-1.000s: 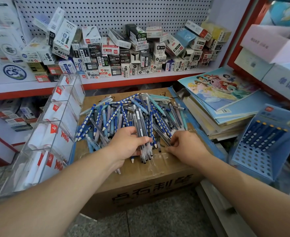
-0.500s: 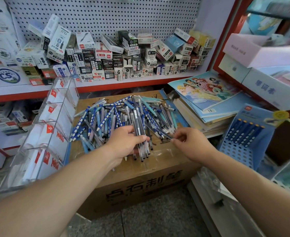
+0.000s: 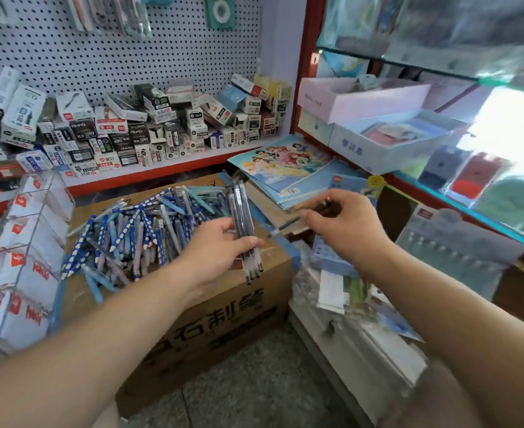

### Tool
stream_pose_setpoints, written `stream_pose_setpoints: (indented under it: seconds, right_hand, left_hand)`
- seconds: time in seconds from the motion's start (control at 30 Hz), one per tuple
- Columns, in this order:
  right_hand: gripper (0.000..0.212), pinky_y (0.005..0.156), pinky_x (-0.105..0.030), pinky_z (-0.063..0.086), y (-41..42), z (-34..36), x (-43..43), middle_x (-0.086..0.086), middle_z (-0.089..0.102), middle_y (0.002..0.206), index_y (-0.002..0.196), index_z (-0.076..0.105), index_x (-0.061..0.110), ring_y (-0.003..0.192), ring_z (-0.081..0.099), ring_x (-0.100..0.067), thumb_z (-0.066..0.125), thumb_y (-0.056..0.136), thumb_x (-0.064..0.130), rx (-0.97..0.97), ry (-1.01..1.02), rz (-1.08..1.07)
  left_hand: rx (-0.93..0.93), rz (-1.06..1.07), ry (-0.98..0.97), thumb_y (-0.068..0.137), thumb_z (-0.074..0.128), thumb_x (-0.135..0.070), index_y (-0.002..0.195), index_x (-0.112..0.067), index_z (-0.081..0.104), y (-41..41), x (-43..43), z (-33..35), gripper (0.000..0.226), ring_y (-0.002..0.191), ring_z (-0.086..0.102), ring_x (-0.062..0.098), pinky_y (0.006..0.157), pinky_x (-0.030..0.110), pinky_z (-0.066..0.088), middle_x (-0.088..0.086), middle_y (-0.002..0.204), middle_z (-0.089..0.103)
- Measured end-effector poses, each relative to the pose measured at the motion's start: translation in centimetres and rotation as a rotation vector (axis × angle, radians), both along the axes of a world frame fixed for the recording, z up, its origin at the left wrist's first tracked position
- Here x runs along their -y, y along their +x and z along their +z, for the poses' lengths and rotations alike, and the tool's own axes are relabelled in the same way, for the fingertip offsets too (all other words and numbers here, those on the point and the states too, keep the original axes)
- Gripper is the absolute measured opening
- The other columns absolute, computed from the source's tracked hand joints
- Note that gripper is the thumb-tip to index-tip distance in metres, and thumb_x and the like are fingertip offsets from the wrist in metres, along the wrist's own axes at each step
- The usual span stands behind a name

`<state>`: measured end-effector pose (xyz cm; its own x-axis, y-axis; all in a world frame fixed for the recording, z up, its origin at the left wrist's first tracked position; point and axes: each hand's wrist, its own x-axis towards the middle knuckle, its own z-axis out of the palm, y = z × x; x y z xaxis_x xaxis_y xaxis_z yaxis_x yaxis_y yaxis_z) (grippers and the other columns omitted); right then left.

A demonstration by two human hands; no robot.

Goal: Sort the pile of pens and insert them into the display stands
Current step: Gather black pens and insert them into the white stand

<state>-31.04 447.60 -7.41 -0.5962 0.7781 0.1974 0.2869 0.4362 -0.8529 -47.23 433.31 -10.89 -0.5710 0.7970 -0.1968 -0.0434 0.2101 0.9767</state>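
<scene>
A pile of blue and grey pens (image 3: 137,233) lies on top of a brown cardboard box (image 3: 211,322). My left hand (image 3: 214,251) grips a bundle of dark clear-barrelled pens (image 3: 244,230), lifted above the box's right end. My right hand (image 3: 344,230) pinches a single dark pen (image 3: 288,223) that points left and down, held over the blue perforated display stand (image 3: 331,257). Most of that stand is hidden behind my right hand and wrist. A clear acrylic display stand (image 3: 23,257) with red labels stands to the left of the box.
A shelf (image 3: 162,168) under a pegboard carries many small pen boxes. A stack of cartoon notebooks (image 3: 285,168) lies right of the box. Pale storage boxes (image 3: 378,143) and a glass counter (image 3: 486,186) fill the right side. Grey floor (image 3: 254,390) shows below.
My right hand lifted a single pen out of the pile and carried it right, over the blue stand. My left hand rose with its bundle. The camera swung right.
</scene>
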Motion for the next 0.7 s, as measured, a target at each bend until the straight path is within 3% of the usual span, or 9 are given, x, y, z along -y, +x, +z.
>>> stream_pose_setpoints:
  seconds: [0.17,0.33,0.47,0.57,0.63,0.7]
  right_hand:
    - [0.009,0.058,-0.023,0.049,10.1,3.0,-1.1,0.011,0.063,0.06,0.082,0.074,0.019,0.054,0.054,-0.005,0.074,0.091,0.018,-0.152,-0.049,-0.174]
    - [0.012,0.056,-0.027,0.052,21.5,3.7,0.3,0.0,0.069,0.067,0.086,0.074,0.02,0.055,0.06,-0.012,0.072,0.093,0.03,-0.209,-0.023,-0.377]
    - [0.01,0.067,-0.039,0.062,29.1,3.1,2.2,-0.007,0.073,0.072,0.089,0.073,0.016,0.062,0.069,-0.018,0.07,0.095,0.024,-0.245,-0.08,-0.544]
    - [0.008,0.065,-0.032,0.061,33.7,2.4,3.3,-0.002,0.075,0.074,0.091,0.073,0.018,0.063,0.072,-0.012,0.069,0.095,0.024,-0.157,0.023,-0.681]
    - [0.007,0.066,-0.031,0.058,36.1,2.2,3.8,-0.001,0.074,0.073,0.094,0.072,0.019,0.064,0.072,-0.011,0.069,0.095,0.025,-0.11,0.097,-0.771]
    - [0.005,0.062,-0.016,0.053,37.9,1.9,4.2,0.001,0.072,0.074,0.094,0.07,0.018,0.063,0.07,-0.008,0.069,0.095,0.023,-0.083,0.151,-0.85]
  left_hand:
    - [-0.075,-0.154,0.072,0.091,0.072,-0.008,0.098,-0.02,0.067,7.0,-3.4,3.4,0.015,0.096,0.074,0.028,0.086,0.048,0.061,0.011,0.101,0.078]
    - [-0.057,-0.342,0.151,0.092,0.069,-0.003,0.109,-0.011,0.068,15.8,-7.0,5.3,0.019,0.087,0.075,0.018,0.069,0.03,0.061,0.009,0.096,0.079]
    - [-0.014,-0.483,0.16,0.092,0.07,-0.003,0.114,-0.012,0.066,23.1,-9.3,5.5,0.024,0.092,0.075,0.019,0.079,0.037,0.063,0.007,0.099,0.078]
    - [-0.003,-0.541,0.135,0.089,0.073,-0.004,0.112,-0.011,0.067,28.0,-10.6,4.6,0.025,0.099,0.074,0.024,0.088,0.041,0.061,0.01,0.103,0.077]
    - [-0.002,-0.555,0.092,0.088,0.074,-0.003,0.102,-0.017,0.068,30.8,-11.6,3.4,0.02,0.097,0.073,0.024,0.091,0.044,0.06,0.009,0.101,0.077]
    - [0.003,-0.56,0.045,0.088,0.075,-0.004,0.1,-0.017,0.068,33.2,-12.5,1.9,0.019,0.097,0.072,0.025,0.092,0.049,0.059,0.007,0.101,0.076]
